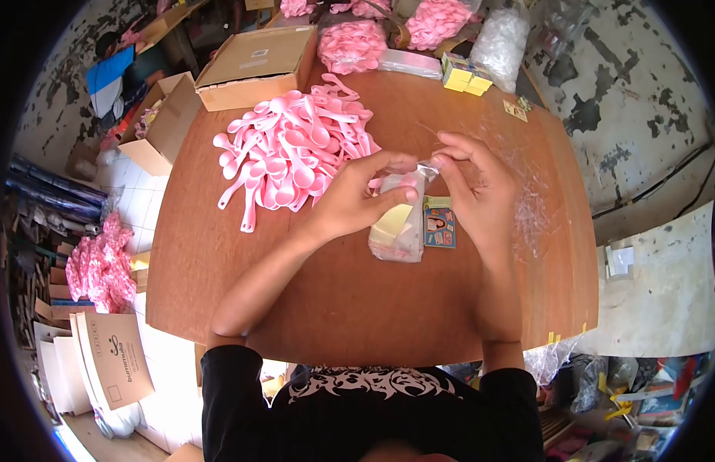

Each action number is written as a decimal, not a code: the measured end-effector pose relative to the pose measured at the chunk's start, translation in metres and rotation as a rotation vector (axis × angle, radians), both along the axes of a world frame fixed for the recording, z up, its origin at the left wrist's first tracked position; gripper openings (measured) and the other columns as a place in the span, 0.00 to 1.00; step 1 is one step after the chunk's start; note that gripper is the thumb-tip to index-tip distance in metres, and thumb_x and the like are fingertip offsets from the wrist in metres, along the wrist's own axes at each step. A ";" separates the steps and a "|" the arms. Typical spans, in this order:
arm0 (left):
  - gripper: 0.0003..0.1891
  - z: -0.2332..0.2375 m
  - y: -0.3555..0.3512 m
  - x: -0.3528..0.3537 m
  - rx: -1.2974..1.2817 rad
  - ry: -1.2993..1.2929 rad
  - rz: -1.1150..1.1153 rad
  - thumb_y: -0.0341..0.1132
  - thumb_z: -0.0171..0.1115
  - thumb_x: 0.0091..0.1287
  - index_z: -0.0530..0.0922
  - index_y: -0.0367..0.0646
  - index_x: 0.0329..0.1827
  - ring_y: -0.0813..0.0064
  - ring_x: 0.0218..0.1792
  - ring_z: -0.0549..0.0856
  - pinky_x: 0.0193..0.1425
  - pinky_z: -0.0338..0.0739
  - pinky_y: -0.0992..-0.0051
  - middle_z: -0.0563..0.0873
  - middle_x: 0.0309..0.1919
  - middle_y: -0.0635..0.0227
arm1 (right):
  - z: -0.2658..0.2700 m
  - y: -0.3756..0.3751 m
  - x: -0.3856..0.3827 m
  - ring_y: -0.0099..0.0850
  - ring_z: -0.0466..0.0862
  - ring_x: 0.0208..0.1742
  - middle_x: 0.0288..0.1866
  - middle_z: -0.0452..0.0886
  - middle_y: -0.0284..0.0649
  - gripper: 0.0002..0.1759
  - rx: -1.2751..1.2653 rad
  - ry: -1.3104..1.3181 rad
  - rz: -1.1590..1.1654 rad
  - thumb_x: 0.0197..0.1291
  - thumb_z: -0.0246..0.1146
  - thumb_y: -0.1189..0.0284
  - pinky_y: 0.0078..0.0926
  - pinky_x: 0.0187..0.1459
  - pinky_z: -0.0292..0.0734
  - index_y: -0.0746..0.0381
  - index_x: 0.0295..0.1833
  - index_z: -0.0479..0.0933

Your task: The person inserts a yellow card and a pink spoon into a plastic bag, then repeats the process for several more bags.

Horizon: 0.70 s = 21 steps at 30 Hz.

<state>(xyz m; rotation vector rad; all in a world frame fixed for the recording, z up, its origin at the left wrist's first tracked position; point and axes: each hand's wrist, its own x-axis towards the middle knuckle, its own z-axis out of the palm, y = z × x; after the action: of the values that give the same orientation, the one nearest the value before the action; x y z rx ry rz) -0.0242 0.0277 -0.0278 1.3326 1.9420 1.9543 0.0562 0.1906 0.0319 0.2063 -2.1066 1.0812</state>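
Wooden table [334,308]: the broad brown surface on which the work lies. Cardboard box [257,61]: closed, at the far left part of the table, just behind the spoons. Pile of spoons [296,146]: pink, heaped loosely, left of centre, with handles pointing in many directions. Bag of spoons [352,46]: pink contents, at the far edge, right of the box. Left hand [365,196]: thumb and fingers clamped on the upper part of the small bag. Right hand [478,177]: thumb and fingertips pinched at the bag's top end; the two hands are apart, their fingertips near each other. Small bag [407,242]: clear plastic, held over the middle of the table—a pale yellow piece and a little pink show through it. Yellow boxes [465,75]: grouped near the far right edge. Picture card [439,229]: blue, on the table, just right of the small bag—below the right hand's fingers.
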 end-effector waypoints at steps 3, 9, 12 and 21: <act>0.17 0.004 -0.005 -0.002 -0.074 -0.139 -0.030 0.28 0.62 0.70 0.76 0.33 0.59 0.79 0.45 0.85 0.47 0.81 0.79 0.87 0.40 0.64 | 0.005 -0.005 0.004 0.32 0.87 0.38 0.38 0.86 0.44 0.13 0.088 -0.002 0.018 0.56 0.69 0.79 0.25 0.41 0.79 0.65 0.48 0.82; 0.11 0.012 -0.004 0.009 0.060 -0.270 -0.026 0.28 0.61 0.70 0.81 0.32 0.51 0.81 0.42 0.86 0.44 0.82 0.81 0.88 0.41 0.62 | 0.006 -0.006 0.008 0.30 0.86 0.33 0.33 0.86 0.42 0.10 0.115 -0.219 0.121 0.56 0.69 0.77 0.24 0.37 0.79 0.66 0.44 0.82; 0.10 0.016 -0.003 0.013 0.166 -0.321 -0.087 0.29 0.61 0.70 0.80 0.31 0.50 0.82 0.40 0.86 0.44 0.82 0.81 0.88 0.41 0.62 | 0.004 -0.006 0.008 0.31 0.86 0.32 0.32 0.85 0.42 0.08 0.051 -0.039 0.024 0.54 0.70 0.77 0.25 0.36 0.78 0.66 0.41 0.83; 0.10 0.024 -0.010 0.017 0.032 -0.362 -0.089 0.28 0.61 0.70 0.81 0.32 0.50 0.86 0.33 0.84 0.35 0.78 0.82 0.89 0.33 0.66 | 0.016 -0.002 0.011 0.35 0.81 0.41 0.39 0.81 0.36 0.08 0.462 0.214 -0.002 0.47 0.72 0.79 0.31 0.40 0.76 0.62 0.35 0.83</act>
<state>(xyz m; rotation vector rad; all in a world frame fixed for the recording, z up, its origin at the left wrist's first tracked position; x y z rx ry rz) -0.0076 0.0181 -0.0037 0.9674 1.6614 2.0209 0.0669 0.1889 0.0482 0.5168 -2.1279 0.5284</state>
